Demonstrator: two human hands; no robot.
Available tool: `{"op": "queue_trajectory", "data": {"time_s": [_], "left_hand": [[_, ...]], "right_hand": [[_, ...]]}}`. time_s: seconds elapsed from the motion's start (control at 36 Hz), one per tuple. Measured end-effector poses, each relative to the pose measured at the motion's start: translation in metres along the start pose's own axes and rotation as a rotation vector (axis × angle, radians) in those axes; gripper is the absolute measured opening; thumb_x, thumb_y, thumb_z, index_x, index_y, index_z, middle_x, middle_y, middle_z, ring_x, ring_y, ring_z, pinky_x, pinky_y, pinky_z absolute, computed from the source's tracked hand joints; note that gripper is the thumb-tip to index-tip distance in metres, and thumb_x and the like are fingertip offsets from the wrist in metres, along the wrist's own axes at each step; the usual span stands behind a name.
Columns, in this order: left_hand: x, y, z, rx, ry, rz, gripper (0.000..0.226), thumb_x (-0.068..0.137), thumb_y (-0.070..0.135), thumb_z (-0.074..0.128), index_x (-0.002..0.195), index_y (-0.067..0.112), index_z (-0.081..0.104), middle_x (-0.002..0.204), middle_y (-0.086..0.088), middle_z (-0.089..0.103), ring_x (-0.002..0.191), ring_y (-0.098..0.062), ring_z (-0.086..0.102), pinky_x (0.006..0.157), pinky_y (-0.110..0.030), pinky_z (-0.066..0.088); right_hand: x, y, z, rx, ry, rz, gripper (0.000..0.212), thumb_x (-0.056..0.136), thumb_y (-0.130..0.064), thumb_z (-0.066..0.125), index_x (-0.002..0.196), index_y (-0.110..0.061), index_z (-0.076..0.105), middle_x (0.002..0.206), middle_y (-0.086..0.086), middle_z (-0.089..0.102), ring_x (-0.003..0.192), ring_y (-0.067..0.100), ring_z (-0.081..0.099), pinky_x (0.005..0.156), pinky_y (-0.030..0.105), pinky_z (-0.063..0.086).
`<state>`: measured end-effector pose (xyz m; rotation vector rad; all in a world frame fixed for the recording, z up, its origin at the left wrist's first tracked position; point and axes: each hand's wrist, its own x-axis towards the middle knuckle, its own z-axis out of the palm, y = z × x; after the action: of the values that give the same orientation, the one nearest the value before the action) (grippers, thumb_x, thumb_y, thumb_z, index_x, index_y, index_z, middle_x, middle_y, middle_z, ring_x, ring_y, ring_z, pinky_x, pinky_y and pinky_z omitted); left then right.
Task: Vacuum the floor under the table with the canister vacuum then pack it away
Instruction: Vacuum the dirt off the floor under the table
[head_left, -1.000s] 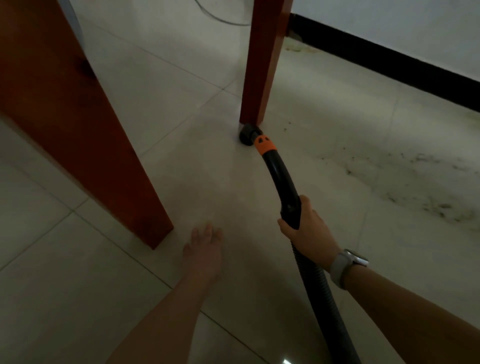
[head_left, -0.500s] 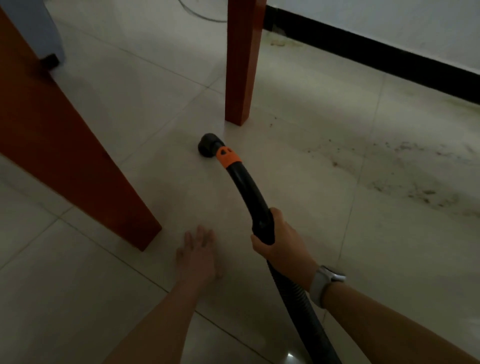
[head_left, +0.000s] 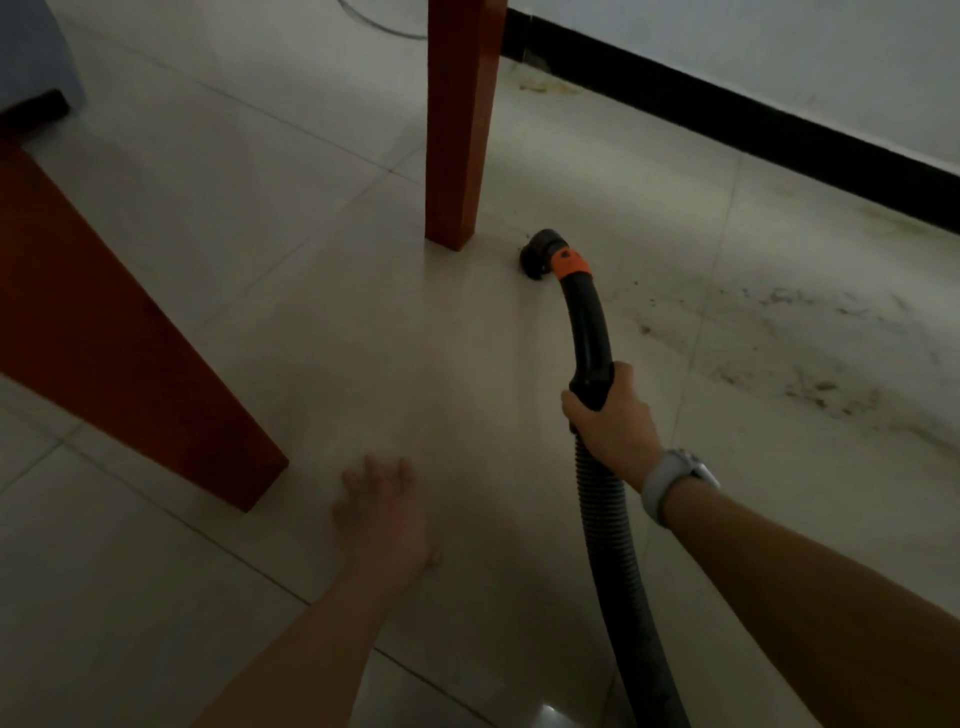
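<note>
The right grip (head_left: 610, 415) wraps around the black vacuum handle (head_left: 589, 332); its nozzle (head_left: 537, 255) touches the floor (head_left: 311, 322) just right of the table leg (head_left: 457, 130), moved there from the leg's left. The left grip (head_left: 382, 512) stays flat, fingers spread.

hose (head_left: 613, 545) leaves the bottom edge; table legs (head_left: 457, 130) cut off above

1. We find no readable text, label, brand, number or sign anywhere.
2. We see a small dark mark on the vacuum's orange collar (head_left: 570, 264), too blurred to tell whether it is lettering.
</note>
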<state>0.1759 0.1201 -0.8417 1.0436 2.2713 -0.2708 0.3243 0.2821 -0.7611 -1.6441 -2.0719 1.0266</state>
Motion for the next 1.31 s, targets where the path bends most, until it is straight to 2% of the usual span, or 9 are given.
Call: {"op": "queue_trajectory", "data": {"time_s": [0.08, 0.17, 0.36, 0.5, 0.58, 0.75, 0.89, 1.03, 1.31], "left_hand": [[0.004, 0.001, -0.004, 0.008, -0.042, 0.056, 0.118, 0.073, 0.043, 0.077, 0.151, 0.025, -0.009, 0.157, -0.016, -0.019, 0.145, -0.037, -0.011, 0.109, -0.059, 0.022], [0.007, -0.001, -0.009, 0.041, -0.06, 0.11, 0.121, 0.072, 0.042, 0.078, 0.15, 0.027, -0.014, 0.156, -0.013, -0.024, 0.145, -0.036, -0.015, 0.108, -0.062, 0.02], [0.011, -0.002, -0.022, 0.128, -0.07, 0.164, 0.133, 0.064, 0.05, 0.08, 0.149, 0.028, -0.02, 0.155, -0.006, -0.029, 0.144, -0.037, -0.016, 0.109, -0.063, 0.019], [0.025, -0.001, -0.028, 0.076, -0.092, 0.173, 0.125, 0.067, 0.061, 0.073, 0.148, 0.034, -0.019, 0.154, 0.0, -0.031, 0.143, -0.037, -0.02, 0.107, -0.069, 0.015], [0.038, 0.003, -0.034, 0.005, -0.053, 0.165, 0.116, 0.07, 0.068, 0.065, 0.149, 0.038, -0.013, 0.156, 0.005, -0.026, 0.144, -0.036, -0.019, 0.106, -0.072, 0.014], [0.054, 0.009, -0.047, 0.013, -0.085, 0.174, 0.125, 0.064, 0.063, 0.073, 0.148, 0.039, -0.016, 0.155, 0.004, -0.029, 0.142, -0.039, -0.021, 0.105, -0.074, 0.012], [0.065, 0.018, -0.057, 0.021, -0.075, 0.143, 0.125, 0.063, 0.061, 0.076, 0.148, 0.042, -0.014, 0.155, 0.007, -0.028, 0.142, -0.042, -0.02, 0.103, -0.075, 0.013], [0.069, 0.02, -0.058, 0.049, -0.084, 0.127, 0.129, 0.061, 0.061, 0.078, 0.147, 0.042, -0.017, 0.154, 0.007, -0.031, 0.141, -0.044, -0.021, 0.102, -0.075, 0.016], [0.072, 0.019, -0.055, 0.045, -0.065, 0.135, 0.13, 0.058, 0.063, 0.078, 0.146, 0.045, -0.016, 0.155, 0.009, -0.029, 0.141, -0.043, -0.02, 0.102, -0.075, 0.017]], "right_hand": [[0.02, -0.015, 0.002, 0.011, -0.021, -0.006, 0.042, 0.09, -0.028, 0.061, 0.12, -0.011, 0.037, 0.077, -0.001, 0.056, 0.061, 0.009, 0.052, 0.052, 0.025, 0.04], [0.039, -0.025, 0.004, 0.008, -0.023, -0.004, 0.044, 0.09, -0.028, 0.061, 0.122, -0.009, 0.037, 0.073, -0.005, 0.05, 0.06, 0.008, 0.051, 0.062, 0.031, 0.045], [0.055, -0.038, 0.018, 0.124, -0.002, 0.017, 0.054, 0.09, -0.031, 0.062, 0.128, -0.007, 0.033, 0.091, 0.003, 0.052, 0.063, 0.008, 0.049, 0.066, 0.03, 0.042], [0.039, -0.021, 0.035, 0.252, 0.027, 0.044, 0.063, 0.085, -0.029, 0.069, 0.132, -0.008, 0.032, 0.093, -0.002, 0.052, 0.083, 0.018, 0.054, 0.072, 0.03, 0.043], [0.037, -0.011, 0.041, 0.262, 0.014, 0.059, 0.058, 0.087, -0.028, 0.066, 0.131, -0.01, 0.032, 0.092, -0.001, 0.053, 0.072, 0.011, 0.054, 0.068, 0.03, 0.043], [0.054, -0.006, 0.037, 0.175, 0.003, 0.012, 0.048, 0.089, -0.025, 0.063, 0.124, -0.011, 0.033, 0.08, -0.006, 0.049, 0.064, 0.006, 0.05, 0.051, 0.02, 0.039], [0.078, -0.015, 0.027, 0.224, -0.015, 0.029, 0.042, 0.088, -0.026, 0.065, 0.113, -0.017, 0.033, 0.09, 0.0, 0.054, 0.072, 0.013, 0.055, 0.067, 0.031, 0.046], [0.107, -0.031, 0.021, 0.286, -0.026, 0.034, 0.038, 0.087, -0.025, 0.066, 0.108, -0.016, 0.035, 0.086, -0.003, 0.052, 0.074, 0.015, 0.057, 0.075, 0.036, 0.051], [0.109, -0.042, 0.026, 0.233, -0.067, -0.008, 0.041, 0.087, -0.024, 0.066, 0.11, -0.015, 0.033, 0.084, -0.002, 0.051, 0.07, 0.011, 0.054, 0.068, 0.032, 0.047]]}}
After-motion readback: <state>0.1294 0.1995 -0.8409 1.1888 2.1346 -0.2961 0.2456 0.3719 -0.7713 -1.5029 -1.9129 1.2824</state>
